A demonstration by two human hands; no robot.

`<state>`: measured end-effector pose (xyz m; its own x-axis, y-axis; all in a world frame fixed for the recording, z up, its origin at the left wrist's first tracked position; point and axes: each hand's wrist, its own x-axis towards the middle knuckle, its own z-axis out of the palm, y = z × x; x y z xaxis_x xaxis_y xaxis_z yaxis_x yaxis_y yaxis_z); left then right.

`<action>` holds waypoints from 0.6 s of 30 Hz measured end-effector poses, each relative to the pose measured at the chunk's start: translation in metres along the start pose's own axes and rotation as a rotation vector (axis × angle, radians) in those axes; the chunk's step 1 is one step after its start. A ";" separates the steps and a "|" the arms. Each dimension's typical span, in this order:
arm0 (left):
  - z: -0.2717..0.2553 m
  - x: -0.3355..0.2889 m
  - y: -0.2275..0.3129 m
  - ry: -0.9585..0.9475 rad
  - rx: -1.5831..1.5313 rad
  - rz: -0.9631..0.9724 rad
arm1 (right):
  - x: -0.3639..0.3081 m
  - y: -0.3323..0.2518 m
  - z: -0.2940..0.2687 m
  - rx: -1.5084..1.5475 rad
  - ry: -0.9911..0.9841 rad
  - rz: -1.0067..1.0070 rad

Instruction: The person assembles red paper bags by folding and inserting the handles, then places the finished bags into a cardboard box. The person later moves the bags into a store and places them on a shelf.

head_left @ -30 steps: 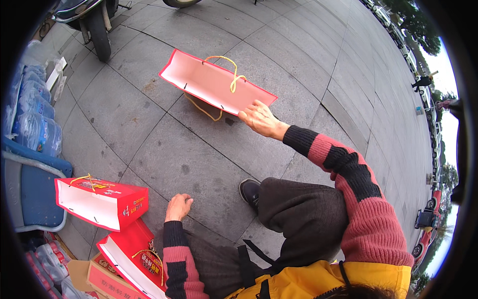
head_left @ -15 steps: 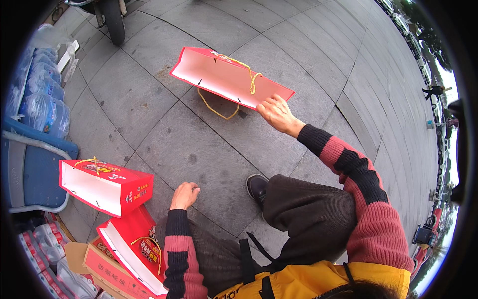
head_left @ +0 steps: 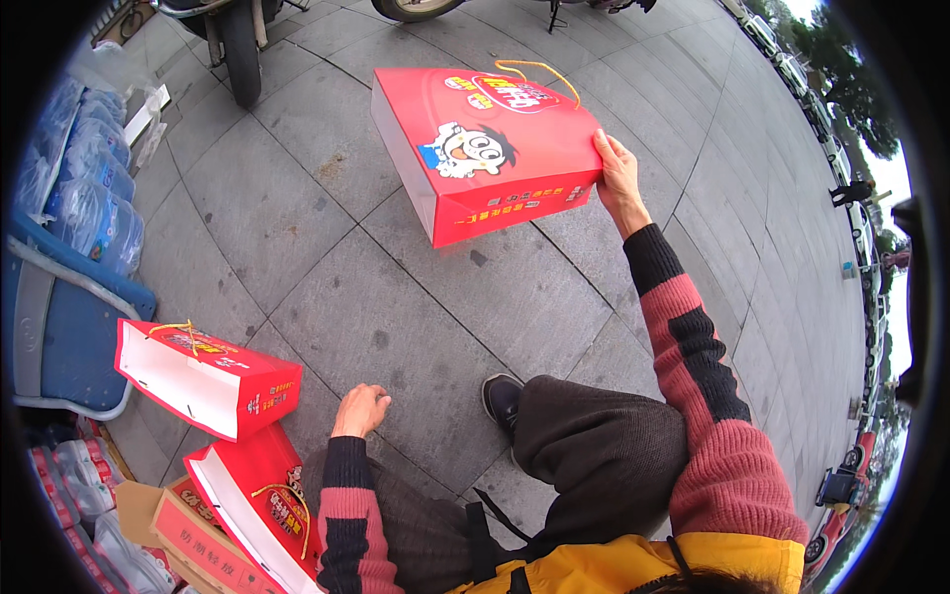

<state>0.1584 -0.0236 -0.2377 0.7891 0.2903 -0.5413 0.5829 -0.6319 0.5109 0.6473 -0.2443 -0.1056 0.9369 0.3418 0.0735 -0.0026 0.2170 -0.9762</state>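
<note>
My right hand grips the right-hand edge of a red paper gift bag, held out over the pavement with my arm stretched forward. The bag lies tilted, its printed cartoon face upward and a yellow rope handle at the far edge. My left hand hangs near my left knee with fingers loosely curled; whether anything is in it cannot be made out. Left of it, a second red gift bag lies on its side, its white inside showing. Below that leans a third red gift bag beside an opened cardboard box.
At the left stand a blue chair, wrapped water bottles and shrink-wrapped packs. Motorbike wheels show at the far side. Grey paving stretches ahead. Parked cars line the far right.
My right hand has swung the gift bag over: its white open side faced me before, and now its printed face and side do. My left hand has barely moved.
</note>
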 end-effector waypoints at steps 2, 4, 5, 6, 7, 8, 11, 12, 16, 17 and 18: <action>-0.001 -0.003 0.000 0.021 -0.012 0.009 | 0.001 0.004 -0.021 0.419 0.013 0.144; -0.002 -0.005 -0.001 0.037 -0.004 0.013 | -0.005 0.022 -0.036 0.638 0.068 0.294; -0.002 -0.006 -0.002 0.043 0.002 0.003 | -0.013 0.037 -0.041 0.621 0.205 0.365; -0.002 -0.007 -0.002 0.039 -0.006 -0.005 | -0.021 0.055 -0.041 0.660 0.168 0.449; -0.003 -0.008 -0.003 0.031 -0.009 -0.019 | -0.029 0.072 -0.042 0.666 0.308 0.556; -0.003 -0.008 -0.003 0.020 -0.008 -0.046 | -0.036 0.087 -0.043 0.691 0.303 0.649; -0.003 -0.010 -0.004 0.022 -0.003 -0.046 | -0.037 0.120 -0.053 0.898 0.390 0.789; -0.003 -0.011 -0.005 0.019 -0.023 -0.048 | -0.032 0.126 -0.057 1.030 0.408 0.841; -0.003 -0.015 -0.010 0.021 -0.052 -0.048 | 0.008 0.112 -0.075 1.001 0.188 0.687; -0.003 -0.016 -0.012 0.017 -0.046 -0.064 | 0.014 0.106 -0.074 0.999 0.137 0.657; -0.003 -0.016 -0.013 0.023 -0.057 -0.059 | 0.016 0.098 -0.072 0.992 0.151 0.602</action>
<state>0.1384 -0.0179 -0.2335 0.7569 0.3430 -0.5563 0.6382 -0.5713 0.5161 0.6875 -0.2834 -0.2150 0.7230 0.5354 -0.4365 -0.6697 0.6984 -0.2526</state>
